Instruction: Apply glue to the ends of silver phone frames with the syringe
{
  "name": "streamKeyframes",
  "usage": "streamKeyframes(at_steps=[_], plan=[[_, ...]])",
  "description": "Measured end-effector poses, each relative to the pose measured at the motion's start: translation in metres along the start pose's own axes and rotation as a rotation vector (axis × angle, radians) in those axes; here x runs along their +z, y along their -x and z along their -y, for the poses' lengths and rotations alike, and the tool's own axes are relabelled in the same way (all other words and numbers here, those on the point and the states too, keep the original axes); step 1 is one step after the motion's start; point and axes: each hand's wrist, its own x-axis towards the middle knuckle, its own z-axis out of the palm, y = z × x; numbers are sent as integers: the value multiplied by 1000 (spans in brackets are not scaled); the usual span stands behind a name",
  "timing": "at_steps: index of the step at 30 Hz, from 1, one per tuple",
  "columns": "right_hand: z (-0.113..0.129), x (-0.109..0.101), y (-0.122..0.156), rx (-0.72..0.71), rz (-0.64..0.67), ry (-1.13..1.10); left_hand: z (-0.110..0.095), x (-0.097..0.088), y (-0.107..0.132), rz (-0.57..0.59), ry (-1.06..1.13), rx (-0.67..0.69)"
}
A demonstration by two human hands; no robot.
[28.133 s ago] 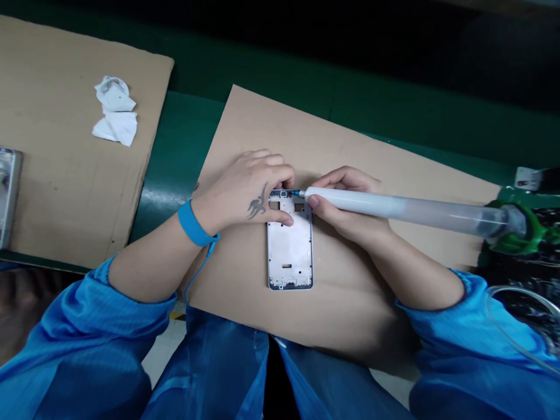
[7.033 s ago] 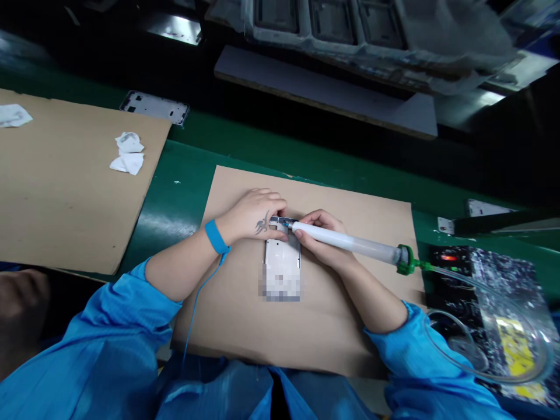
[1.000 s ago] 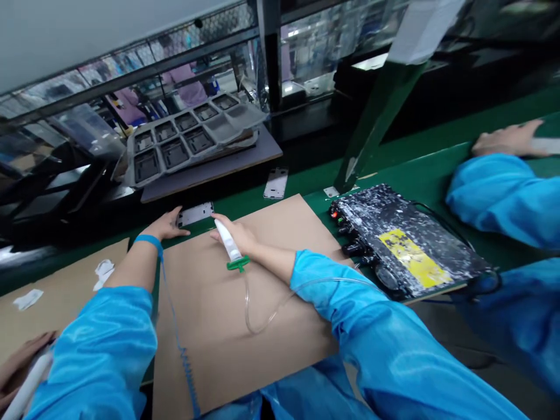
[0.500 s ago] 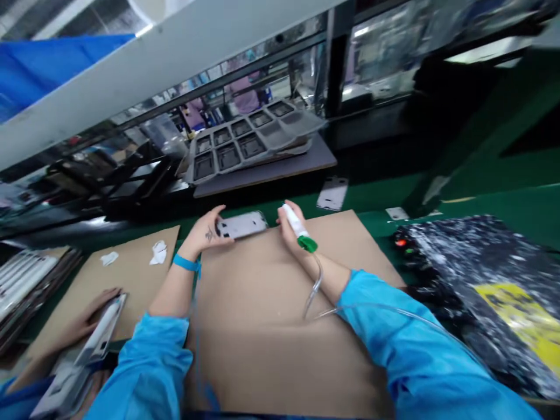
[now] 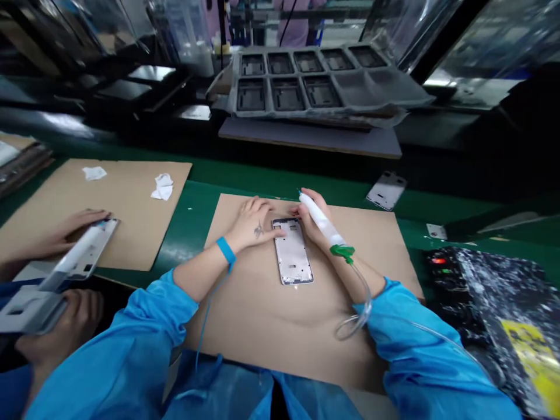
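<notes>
OK so starting at the fingers: the left hand [image 5: 256,226] is open and spread out, with its fingers [image 5: 258,204] resting on the cardboard and the thumb [image 5: 276,233] reaching across to touch the top left edge of a metal phone midframe [image 5: 292,259]. The frame lies flat right between the two hands, a bit below them, with its top end just under the right hand [image 5: 311,214]. That hand's fingers are closed around a white dispensing syringe [image 5: 319,219], held at a tilt, and its thin tip [image 5: 299,192] points up and left, just above the frame, not touching it as far as I can see. A green fitting [image 5: 342,252] caps the back end, and a clear tube [image 5: 356,315] loops down by the right sleeve [image 5: 385,309]. Under all this is a cardboard sheet [image 5: 341,350] on a green worktop [image 5: 192,201], and a blue wrist strap [image 5: 226,251] with a coiled cord [image 5: 210,315] sits on the left wrist. Another frame [image 5: 387,190] lies further out on the right, past that a black control box [image 5: 476,286], and on the left a co-worker's hand [image 5: 70,227] is next to a white frame [image 5: 83,251].
</notes>
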Motion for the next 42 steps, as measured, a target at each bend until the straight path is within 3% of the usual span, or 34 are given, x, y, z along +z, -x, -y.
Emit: streamKeyframes(at_steps=[4,9,12,18,28,42], plan=[[10,-9,15,-19,15,-32,-5,1,0,90,-37,89],[26,-22,39,256,11,-166,19,-12,-4,164,116,236],[35,-22,49,302,55,-298,22,-11,-5,165,117,284],[42,-13,50,212,183,-120,10,5,-9,168,126,377],[47,-9,47,114,163,81,7,2,-12,201,206,364],[45,-9,46,114,169,99,7,4,-14,216,208,358]])
